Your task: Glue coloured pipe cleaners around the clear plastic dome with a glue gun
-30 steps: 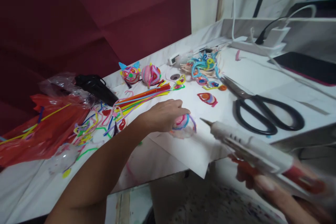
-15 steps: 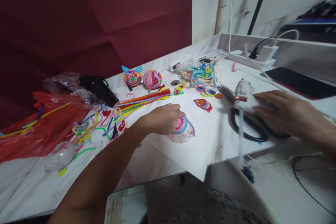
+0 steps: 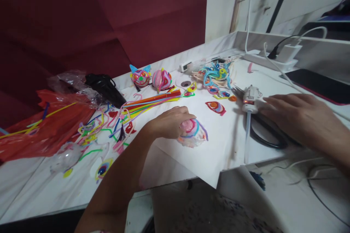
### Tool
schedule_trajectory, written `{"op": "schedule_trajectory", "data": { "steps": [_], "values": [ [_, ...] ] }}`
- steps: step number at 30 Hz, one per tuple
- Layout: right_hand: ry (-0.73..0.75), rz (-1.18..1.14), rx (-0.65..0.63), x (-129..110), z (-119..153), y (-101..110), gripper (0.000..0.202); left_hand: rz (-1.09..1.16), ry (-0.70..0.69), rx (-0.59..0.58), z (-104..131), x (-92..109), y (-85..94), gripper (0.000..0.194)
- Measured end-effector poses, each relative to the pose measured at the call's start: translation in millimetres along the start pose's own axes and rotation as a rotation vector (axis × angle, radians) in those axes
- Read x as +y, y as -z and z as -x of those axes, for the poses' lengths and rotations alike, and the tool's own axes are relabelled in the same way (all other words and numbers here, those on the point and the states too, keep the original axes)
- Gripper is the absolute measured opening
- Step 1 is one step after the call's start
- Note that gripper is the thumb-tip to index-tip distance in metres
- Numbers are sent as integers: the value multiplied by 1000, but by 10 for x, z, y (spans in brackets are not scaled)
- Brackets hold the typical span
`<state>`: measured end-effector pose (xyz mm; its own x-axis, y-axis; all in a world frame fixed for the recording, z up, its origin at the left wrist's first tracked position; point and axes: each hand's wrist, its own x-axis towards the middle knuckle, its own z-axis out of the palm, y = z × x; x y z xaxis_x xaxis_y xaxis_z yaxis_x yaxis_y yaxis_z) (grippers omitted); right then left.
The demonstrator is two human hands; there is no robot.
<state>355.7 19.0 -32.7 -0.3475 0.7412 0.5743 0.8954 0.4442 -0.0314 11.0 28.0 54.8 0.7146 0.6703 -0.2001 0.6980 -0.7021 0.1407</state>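
Head view: the left hand (image 3: 171, 122) is on a round ball wrapped in pink, blue & purple pipe cleaners (image 3: 193, 133). The fingers curl over the ball's left side and hold it down on a white paper sheet (image 3: 218, 153) near the front of the white table (image 3: 32, 193).

The right hand (image 3: 296, 118) lies flat, fingers out, on the body of a white glue gun (image 3: 250, 100). It rests on the gun, not wrapped round it. The gun has a red light & a clear glue stick (image 3: 247, 138) poking out toward the table edge. The gun lies on top of black scissors (image 3: 269, 136).

Left of the ball is a bunch of straight pipe cleaners (image 3: 150, 101), orange, yellow & more. Behind them sit a cat-face ball w/ blue ears (image 3: 140, 76) and a pink ball (image 3: 162, 79). A red plastic bag (image 3: 41, 127) is at far left. A small red curled shape (image 3: 216, 106) lies btw. the ball and the gun. A white power strip (image 3: 269, 60) is at the back right.
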Motion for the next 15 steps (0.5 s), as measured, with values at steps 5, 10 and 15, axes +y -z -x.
{"op": "schedule_trajectory", "data": {
  "steps": [5,10,15],
  "values": [
    [112,-187,226,-848,-31,241,20,25,-1,10,8,-16,-6,47],
    [204,-393,100,-1443,-8,78,28,9,-25,28,10,-26,-26,45],
    [230,-352,155,-1575,39,-61,31,-8,-30,33,6,-29,-42,41]
  ]
}}
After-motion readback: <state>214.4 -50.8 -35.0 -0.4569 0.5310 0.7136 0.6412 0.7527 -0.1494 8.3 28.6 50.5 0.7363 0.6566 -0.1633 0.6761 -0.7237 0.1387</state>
